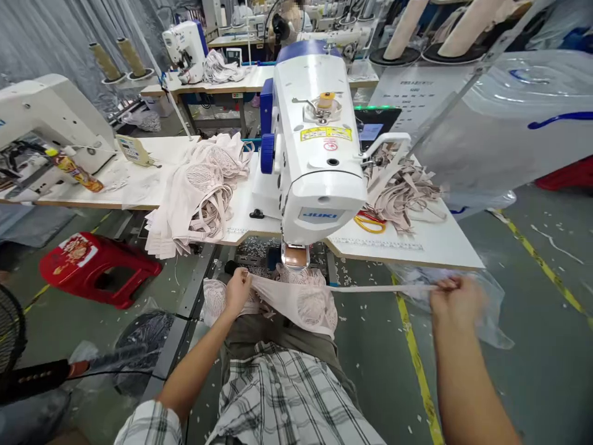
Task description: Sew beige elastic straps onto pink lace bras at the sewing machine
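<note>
Before JUKI sewing machine (pixel 319 179): bra (pixel 296 303), apparently unfinished, pinched in my left hand (pixel 238 292), strap (pixel 380 288) in my right hand (pixel 456 304); rightward, heaped straps (pixel 398 196), likely pending.

A bra (pixel 290 303) lies before the sewing machine (pixel 319 148), garments (pixel 192 191) left, strips (pixel 398 194) right.

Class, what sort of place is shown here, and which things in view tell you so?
Most likely a garment factory's sewing floor: a JUKI sewing machine stands before the person, another machine stands to the left, and a pile of pale lace garments lies between them.
</note>
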Motion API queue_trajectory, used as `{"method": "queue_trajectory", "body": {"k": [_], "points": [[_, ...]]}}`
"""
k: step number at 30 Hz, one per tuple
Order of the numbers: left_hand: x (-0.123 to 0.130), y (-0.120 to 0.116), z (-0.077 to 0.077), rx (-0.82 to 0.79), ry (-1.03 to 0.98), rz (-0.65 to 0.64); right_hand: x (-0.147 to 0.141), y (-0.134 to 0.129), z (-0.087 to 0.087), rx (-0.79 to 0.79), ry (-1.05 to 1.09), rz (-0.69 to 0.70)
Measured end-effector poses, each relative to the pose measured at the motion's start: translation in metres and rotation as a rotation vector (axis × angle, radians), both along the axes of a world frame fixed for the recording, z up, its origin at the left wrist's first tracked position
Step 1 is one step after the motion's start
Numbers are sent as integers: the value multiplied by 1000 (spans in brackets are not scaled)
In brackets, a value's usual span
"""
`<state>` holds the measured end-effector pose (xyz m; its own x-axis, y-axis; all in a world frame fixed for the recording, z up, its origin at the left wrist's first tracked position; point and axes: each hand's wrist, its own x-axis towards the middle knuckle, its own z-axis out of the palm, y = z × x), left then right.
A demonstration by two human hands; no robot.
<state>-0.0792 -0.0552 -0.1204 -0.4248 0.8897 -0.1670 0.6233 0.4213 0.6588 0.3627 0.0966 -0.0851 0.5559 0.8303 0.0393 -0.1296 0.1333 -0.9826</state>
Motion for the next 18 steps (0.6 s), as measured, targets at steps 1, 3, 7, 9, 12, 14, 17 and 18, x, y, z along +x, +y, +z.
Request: {"method": "queue_trajectory", "body": {"k": [1,3,7,9,12,14,17,18], "points": [[2,6,-3,5,33,38,-12,-4,-6,-28,-12,36],[8,17,-7,24,83,64,-42,-20,-16,-95,-49,146],[27,28,3,91,69,-108,-101,-70,-10,-145,-373,520],[39,27,19,126,-2,-284,-123,-89,5,-128,-588,794],[58,20,54,162,-131,-556,-141,-105,27,-177,-683,967],[69,15,77,177,-167,-732,-145,-110,35,-208,-697,1020],[80,10,94,198,-55,-832,-147,-113,39,-199,-757,1124],[83,10,94,207,6,-836,-147,-113,40,-184,-773,1153]]}}
